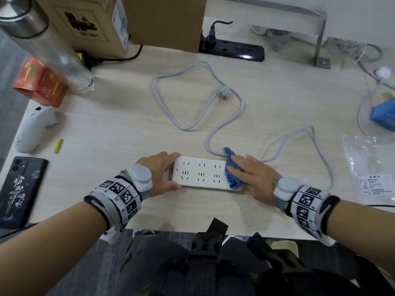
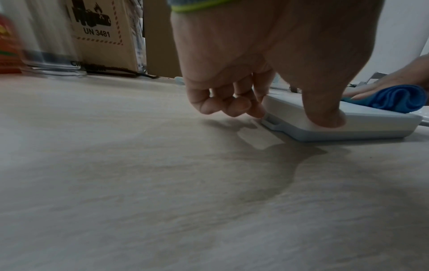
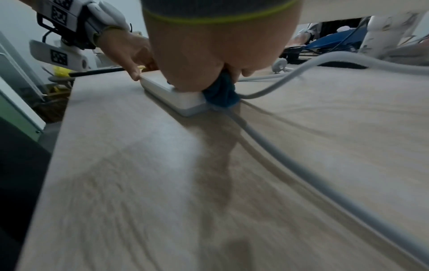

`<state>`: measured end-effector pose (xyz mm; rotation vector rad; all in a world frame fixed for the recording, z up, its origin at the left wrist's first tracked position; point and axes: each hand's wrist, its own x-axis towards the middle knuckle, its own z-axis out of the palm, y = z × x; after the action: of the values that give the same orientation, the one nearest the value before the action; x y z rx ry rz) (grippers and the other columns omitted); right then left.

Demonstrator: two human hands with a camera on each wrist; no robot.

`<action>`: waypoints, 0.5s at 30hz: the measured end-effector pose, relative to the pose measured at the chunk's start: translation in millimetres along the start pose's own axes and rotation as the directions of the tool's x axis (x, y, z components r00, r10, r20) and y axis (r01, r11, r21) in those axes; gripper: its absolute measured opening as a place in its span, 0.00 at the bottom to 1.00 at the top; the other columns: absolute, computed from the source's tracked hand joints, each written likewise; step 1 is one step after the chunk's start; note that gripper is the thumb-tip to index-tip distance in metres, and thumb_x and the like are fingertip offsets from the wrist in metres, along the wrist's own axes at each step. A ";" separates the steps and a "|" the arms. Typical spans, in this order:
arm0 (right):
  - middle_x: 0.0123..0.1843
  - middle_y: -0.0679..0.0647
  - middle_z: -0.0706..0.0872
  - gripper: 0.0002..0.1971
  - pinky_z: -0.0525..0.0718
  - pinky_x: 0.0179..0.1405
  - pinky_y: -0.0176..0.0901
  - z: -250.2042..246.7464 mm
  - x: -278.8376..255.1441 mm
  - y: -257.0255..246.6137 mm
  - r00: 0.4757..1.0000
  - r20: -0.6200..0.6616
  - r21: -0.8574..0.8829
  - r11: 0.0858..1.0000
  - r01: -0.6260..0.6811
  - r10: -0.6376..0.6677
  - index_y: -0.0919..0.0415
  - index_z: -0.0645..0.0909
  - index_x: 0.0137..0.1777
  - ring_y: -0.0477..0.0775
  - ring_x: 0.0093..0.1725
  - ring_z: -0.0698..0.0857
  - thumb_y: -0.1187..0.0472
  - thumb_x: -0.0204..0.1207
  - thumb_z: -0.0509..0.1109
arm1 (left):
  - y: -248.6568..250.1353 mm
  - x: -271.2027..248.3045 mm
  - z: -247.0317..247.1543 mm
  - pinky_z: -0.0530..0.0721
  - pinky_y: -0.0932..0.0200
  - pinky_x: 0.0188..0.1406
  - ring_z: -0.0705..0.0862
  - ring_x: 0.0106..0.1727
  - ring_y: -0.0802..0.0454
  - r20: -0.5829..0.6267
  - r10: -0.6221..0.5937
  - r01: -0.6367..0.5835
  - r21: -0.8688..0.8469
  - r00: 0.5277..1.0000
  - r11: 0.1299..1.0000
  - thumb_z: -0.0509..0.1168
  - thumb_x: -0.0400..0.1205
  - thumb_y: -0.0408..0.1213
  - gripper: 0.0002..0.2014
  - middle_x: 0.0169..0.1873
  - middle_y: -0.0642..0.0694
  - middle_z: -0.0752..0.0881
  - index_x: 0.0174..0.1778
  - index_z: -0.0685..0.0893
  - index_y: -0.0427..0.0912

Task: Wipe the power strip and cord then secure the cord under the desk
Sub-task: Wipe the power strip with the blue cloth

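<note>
A white power strip point(image 1: 201, 174) lies flat near the front edge of the light wooden desk point(image 1: 106, 124). My left hand point(image 1: 171, 170) grips its left end, thumb on the near edge and fingers point(image 2: 232, 106) curled at the far corner. My right hand point(image 1: 250, 174) presses a blue cloth point(image 1: 234, 181) flat onto the strip's right end, fingers straight. The grey cord point(image 1: 230, 122) leaves that end, loops right and back across the desk, and ends in a loose plug point(image 1: 223, 91). The cloth point(image 3: 220, 95) hides where cord point(image 3: 301, 170) and strip point(image 3: 185, 102) join.
A black power strip point(image 1: 235, 51), a cardboard box point(image 1: 92, 22) and a glass bottle point(image 1: 53, 50) stand at the back. A red box point(image 1: 40, 82), white device point(image 1: 34, 129) and phone point(image 1: 19, 191) lie left. A plastic bag point(image 1: 372, 165) and blue box point(image 1: 384, 114) lie right.
</note>
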<state>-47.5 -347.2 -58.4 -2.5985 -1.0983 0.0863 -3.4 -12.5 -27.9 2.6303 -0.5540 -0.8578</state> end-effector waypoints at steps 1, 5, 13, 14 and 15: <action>0.72 0.73 0.75 0.33 0.71 0.67 0.74 2.1 2.7 -5.0 1.000 0.009 0.018 1.000 0.002 -0.002 0.64 0.68 0.72 0.70 0.71 0.73 0.76 0.66 0.72 | 0.3 -0.2 0.0 0.76 0.57 0.36 0.77 0.37 0.54 0.001 -0.001 0.001 0.002 1.000 1.000 0.70 0.68 0.63 0.34 0.42 0.57 0.74 0.67 0.65 0.61; 0.74 0.76 0.72 0.43 0.63 0.71 0.73 18.4 38.0 -36.0 0.996 0.079 0.082 0.996 0.034 -0.040 0.66 0.69 0.75 0.79 0.73 0.71 0.81 0.57 0.77 | 0.9 -0.7 2.0 0.77 0.56 0.38 0.77 0.37 0.52 -0.015 -0.012 0.012 0.000 1.000 1.000 0.70 0.68 0.63 0.34 0.42 0.56 0.74 0.67 0.65 0.61; 0.72 0.74 0.75 0.24 0.69 0.70 0.73 38.7 85.9 -85.0 0.989 0.080 0.149 0.982 0.113 -0.126 0.74 0.76 0.70 0.78 0.72 0.73 0.75 0.72 0.62 | 0.9 -1.0 7.6 0.76 0.56 0.37 0.79 0.37 0.49 -0.079 -0.003 -0.002 -0.061 0.997 0.998 0.71 0.70 0.56 0.21 0.37 0.57 0.72 0.54 0.70 0.58; 0.73 0.73 0.75 0.28 0.67 0.70 0.72 32.2 75.7 -77.5 0.991 0.075 0.134 0.986 0.098 -0.108 0.74 0.76 0.71 0.77 0.72 0.73 0.79 0.67 0.67 | 0.8 -0.5 6.8 0.75 0.57 0.37 0.77 0.36 0.51 -0.066 -0.009 0.007 -0.037 0.998 0.999 0.71 0.69 0.59 0.26 0.37 0.58 0.71 0.58 0.68 0.60; 0.74 0.73 0.74 0.33 0.66 0.71 0.71 24.5 61.9 -68.6 0.994 0.075 0.116 0.990 0.076 -0.085 0.73 0.75 0.72 0.77 0.73 0.72 0.81 0.62 0.71 | 1.6 -0.4 4.9 0.74 0.57 0.37 0.75 0.36 0.52 -0.047 -0.014 0.014 -0.008 0.999 1.000 0.71 0.68 0.61 0.32 0.37 0.59 0.71 0.64 0.66 0.62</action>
<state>-55.6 -252.1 -56.0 -2.4666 -1.1895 0.2288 -7.1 -14.5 -30.9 2.6430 -0.5197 -0.7983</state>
